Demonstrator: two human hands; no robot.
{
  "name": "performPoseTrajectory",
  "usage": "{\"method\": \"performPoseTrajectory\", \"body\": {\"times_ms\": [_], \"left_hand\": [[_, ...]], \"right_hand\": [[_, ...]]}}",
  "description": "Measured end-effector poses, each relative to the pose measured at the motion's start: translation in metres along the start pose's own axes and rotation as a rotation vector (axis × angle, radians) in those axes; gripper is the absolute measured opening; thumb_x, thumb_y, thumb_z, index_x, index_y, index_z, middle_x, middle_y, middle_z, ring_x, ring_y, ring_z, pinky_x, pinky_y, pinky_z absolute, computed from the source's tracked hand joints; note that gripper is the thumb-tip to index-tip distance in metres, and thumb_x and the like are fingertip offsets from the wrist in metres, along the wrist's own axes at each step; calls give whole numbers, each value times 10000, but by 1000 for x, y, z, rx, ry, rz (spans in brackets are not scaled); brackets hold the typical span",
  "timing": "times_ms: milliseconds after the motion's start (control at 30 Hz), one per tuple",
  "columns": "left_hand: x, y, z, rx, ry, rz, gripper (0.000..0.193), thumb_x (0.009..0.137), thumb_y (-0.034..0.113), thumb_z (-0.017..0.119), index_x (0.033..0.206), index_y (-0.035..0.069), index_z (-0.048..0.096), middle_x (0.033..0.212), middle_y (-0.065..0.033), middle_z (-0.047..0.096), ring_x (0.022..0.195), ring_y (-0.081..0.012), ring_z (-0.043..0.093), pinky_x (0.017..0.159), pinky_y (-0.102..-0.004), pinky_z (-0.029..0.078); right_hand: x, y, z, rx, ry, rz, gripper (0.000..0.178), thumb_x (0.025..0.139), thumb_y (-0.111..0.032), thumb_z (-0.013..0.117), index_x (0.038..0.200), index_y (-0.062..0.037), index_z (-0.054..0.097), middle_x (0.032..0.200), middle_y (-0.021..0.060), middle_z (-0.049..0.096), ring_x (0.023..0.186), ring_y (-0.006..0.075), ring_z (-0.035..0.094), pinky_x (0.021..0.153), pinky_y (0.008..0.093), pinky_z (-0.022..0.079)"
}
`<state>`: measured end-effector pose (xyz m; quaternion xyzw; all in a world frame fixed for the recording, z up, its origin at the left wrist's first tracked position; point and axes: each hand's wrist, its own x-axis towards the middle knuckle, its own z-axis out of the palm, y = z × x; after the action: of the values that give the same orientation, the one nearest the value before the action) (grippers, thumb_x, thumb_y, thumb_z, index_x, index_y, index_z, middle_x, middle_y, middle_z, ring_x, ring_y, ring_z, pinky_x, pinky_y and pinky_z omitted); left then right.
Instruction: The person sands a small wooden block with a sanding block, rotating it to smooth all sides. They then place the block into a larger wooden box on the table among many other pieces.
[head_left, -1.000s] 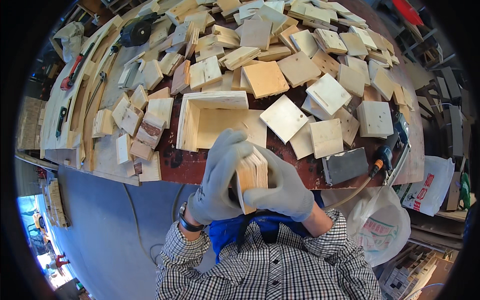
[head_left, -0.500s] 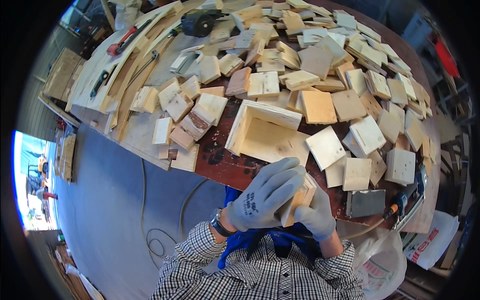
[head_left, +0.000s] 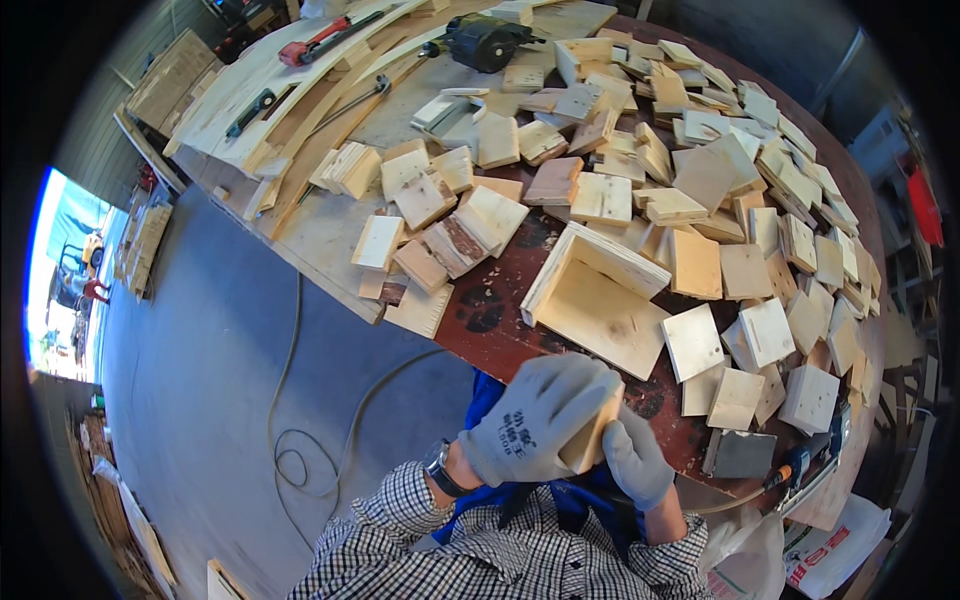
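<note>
In front of my body, over the table's near edge, I hold a small pale wooden block [head_left: 592, 440] tilted up. My left hand [head_left: 530, 420], in a grey work glove, is wrapped over its top and left side. From the right, my right hand [head_left: 640, 462], gloved alike, has its fingers closed against the block's edge. Just beyond my hands lies an open wooden corner piece [head_left: 605, 305], made of a flat board with two upright sides. A dark grey block [head_left: 740, 455] sits to the right of my right hand.
Loose wooden blocks [head_left: 700, 180] are heaped across the dark red table [head_left: 480, 335]. A power tool with a hose [head_left: 790, 470] lies at the right edge. Farther left are a black-and-green tool [head_left: 485, 42], a red-handled tool [head_left: 315, 42] and long wood strips. A hose [head_left: 283, 390] trails on the floor.
My view has swung, so the table and its things sit farther right and lower in the picture. The block in my hands has turned more edge-on.
</note>
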<state>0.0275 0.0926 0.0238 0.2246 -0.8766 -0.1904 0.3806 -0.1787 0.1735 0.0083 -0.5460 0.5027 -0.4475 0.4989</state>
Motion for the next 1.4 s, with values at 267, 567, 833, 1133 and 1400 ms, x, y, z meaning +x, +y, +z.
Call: {"method": "performPoseTrajectory", "body": {"times_ms": [267,567,833,1133,1400], "left_hand": [[-36,-57,-50,498,-214,-709,1127,685,291,836,1649,-8,335,1441,-201,556,1286,-413,550,1055,-520,455],[0,-119,-43,526,-370,-460,881,737,209,799,1533,-9,492,1441,-232,590,1333,-430,572,1166,-521,446],[-40,-104,-36,834,-122,-325,948,772,245,905,1613,109,488,1635,-190,440,1503,-438,418,1234,-569,378],[-59,-51,-26,767,-22,-417,845,821,325,880,1569,118,546,1601,-187,484,1484,-423,430,1208,-571,384],[-57,-23,-25,675,49,-276,788,855,330,857,1552,108,565,1606,-185,482,1465,-422,450,1186,-560,395]], "right_hand": [[-1,19,-30,-750,193,-194,490,992,-213,675,1422,18,635,1085,153,742,902,332,713,837,440,572],[-15,20,-30,-833,205,-403,327,923,-213,766,1212,-61,772,967,89,750,818,278,703,748,412,551],[-199,16,-59,-840,673,-196,134,931,-63,738,1046,-29,796,823,84,733,708,260,691,679,368,538],[-226,80,-53,-438,850,453,466,1029,-381,742,1249,22,662,920,75,727,810,98,656,730,258,519],[-176,80,-58,434,729,684,411,1058,-389,723,1132,15,715,923,66,733,708,129,704,602,244,566]]}}
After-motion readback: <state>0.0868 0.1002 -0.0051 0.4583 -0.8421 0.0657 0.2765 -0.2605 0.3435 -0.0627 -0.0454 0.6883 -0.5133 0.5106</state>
